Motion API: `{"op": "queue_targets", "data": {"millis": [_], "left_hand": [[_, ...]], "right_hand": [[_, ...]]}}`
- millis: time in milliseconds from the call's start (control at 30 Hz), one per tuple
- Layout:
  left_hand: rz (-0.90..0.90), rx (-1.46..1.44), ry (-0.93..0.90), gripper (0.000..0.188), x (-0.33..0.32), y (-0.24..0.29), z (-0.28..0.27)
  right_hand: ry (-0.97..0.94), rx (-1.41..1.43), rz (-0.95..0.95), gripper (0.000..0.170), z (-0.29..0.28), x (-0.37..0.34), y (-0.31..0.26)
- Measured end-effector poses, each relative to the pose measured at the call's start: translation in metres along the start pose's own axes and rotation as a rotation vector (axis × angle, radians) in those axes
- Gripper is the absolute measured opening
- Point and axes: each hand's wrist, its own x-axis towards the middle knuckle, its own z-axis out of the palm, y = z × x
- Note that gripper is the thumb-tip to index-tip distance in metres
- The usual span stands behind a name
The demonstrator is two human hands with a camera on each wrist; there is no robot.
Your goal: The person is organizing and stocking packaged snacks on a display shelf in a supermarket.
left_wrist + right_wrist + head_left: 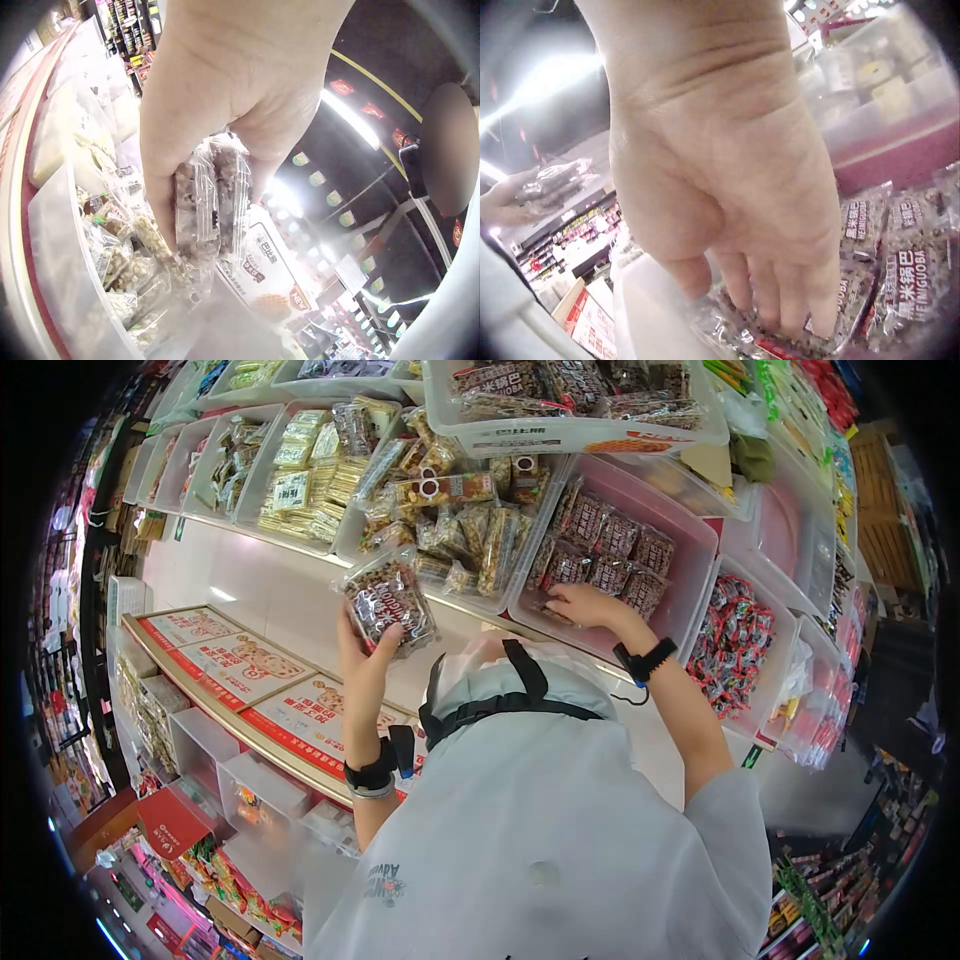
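Observation:
My left hand (366, 658) holds clear-wrapped black rice crackers (388, 603) up in front of the bins, thumb on one side and fingers on the other. In the left wrist view, two packets (197, 206) stand side by side within that grip. My right hand (588, 606) reaches down into a clear plastic bin (690, 545) at its near left corner. More packets of the same crackers (610, 540) lie there in rows. In the right wrist view, the fingers (784, 296) point down and touch a packet (844, 296), their tips partly hidden among the wrappers.
Left of that bin stands one with wrapped nut bars (440, 530); to the right is one with red-wrapped sweets (735, 640). A white box (580, 435) of packets sits higher at the back. A gold-edged sign ledge (260, 680) runs along the left.

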Motion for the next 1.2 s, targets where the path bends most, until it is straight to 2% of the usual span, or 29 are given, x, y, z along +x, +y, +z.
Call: {"op": "queue_targets", "data": {"millis": [33, 67, 133, 167, 200, 267, 300, 333, 400, 433, 500, 533, 600, 667, 733, 800, 833, 900, 1000, 1100, 1167, 1200], "left_hand": [[-0.025, -0.004, -0.007, 0.073, 0.0, -0.002, 0.001], [-0.021, -0.001, 0.003, 0.073, 0.001, -0.003, 0.003], [0.06, 0.049, -0.072, 0.08, 0.005, -0.002, 0.011], [0.04, 0.059, -0.106, 0.084, 0.004, 0.007, 0.016], [0.041, 0.063, -0.105, 0.084, 0.006, 0.007, 0.018], [0.116, 0.04, -0.141, 0.084, 0.009, 0.007, 0.025], [0.125, -0.009, -0.15, 0.082, 0.01, 0.011, 0.029], [0.128, -0.01, -0.157, 0.082, 0.01, 0.012, 0.029], [0.102, 0.018, -0.181, 0.079, 0.013, 0.013, 0.029], [0.105, 0.015, -0.182, 0.079, 0.013, 0.013, 0.028], [0.125, 0.047, -0.191, 0.068, 0.012, 0.011, 0.026], [0.124, 0.047, -0.186, 0.068, 0.011, 0.008, 0.025], [0.163, 0.094, -0.162, 0.056, 0.009, -0.001, 0.022], [0.228, 0.177, -0.164, 0.049, 0.01, -0.005, 0.022], [0.005, 0.039, -0.159, 0.05, 0.005, -0.001, 0.022], [0.038, 0.062, -0.188, 0.051, 0.006, 0.003, 0.026], [0.072, 0.086, -0.221, 0.053, 0.006, 0.006, 0.029], [0.051, 0.057, -0.256, 0.055, 0.005, 0.015, 0.037], [0.02, 0.009, -0.32, 0.064, 0.005, 0.025, 0.046], [-0.013, 0.042, -0.339, 0.071, 0.006, 0.028, 0.05], [0.139, -0.012, -0.351, 0.074, 0.01, 0.022, 0.051], [0.137, -0.013, -0.348, 0.074, 0.012, 0.018, 0.049]], "right_hand": [[0.099, 0.006, -0.048, 0.036, -0.006, -0.005, -0.008], [0.095, 0.004, -0.058, 0.036, -0.011, -0.012, -0.018], [0.298, 0.113, -0.216, 0.032, -0.024, -0.028, -0.046], [0.363, 0.149, -0.286, 0.03, -0.027, -0.03, -0.053], [0.364, 0.153, -0.288, 0.03, -0.026, -0.028, -0.055], [0.463, -0.02, -0.244, 0.03, -0.03, -0.023, -0.053], [0.404, -0.03, -0.119, 0.031, -0.031, -0.018, -0.048], [0.41, -0.03, -0.115, 0.031, -0.026, -0.008, -0.036], [0.176, -0.274, 0.086, 0.032, -0.01, 0.014, -0.003], [0.179, -0.277, 0.087, 0.032, -0.003, 0.019, 0.01], [-0.019, -0.235, -0.065, 0.032, 0.006, 0.02, 0.02], [-0.022, -0.238, -0.068, 0.032, 0.007, 0.017, 0.019], [-0.057, -0.156, -0.157, 0.03, 0.003, 0.005, 0.012], [-0.002, -0.127, -0.119, 0.029, -0.005, -0.003, 0.0], [0.051, -0.102, -0.082, 0.028, -0.016, -0.013, -0.021], [0.387, 0.077, -0.273, 0.026, -0.026, -0.028, -0.053], [0.386, 0.078, -0.274, 0.026, -0.032, -0.038, -0.073], [0.348, 0.507, -0.348, 0.027, -0.038, -0.057, -0.108], [0.348, 0.681, -0.443, 0.031, -0.03, -0.063, -0.128], [0.394, 0.721, -0.433, 0.032, -0.025, -0.06, -0.134], [0.418, 0.755, -0.434, 0.033, -0.023, -0.06, -0.133], [0.364, 0.844, -0.398, 0.033, -0.024, -0.062, -0.134]]}}
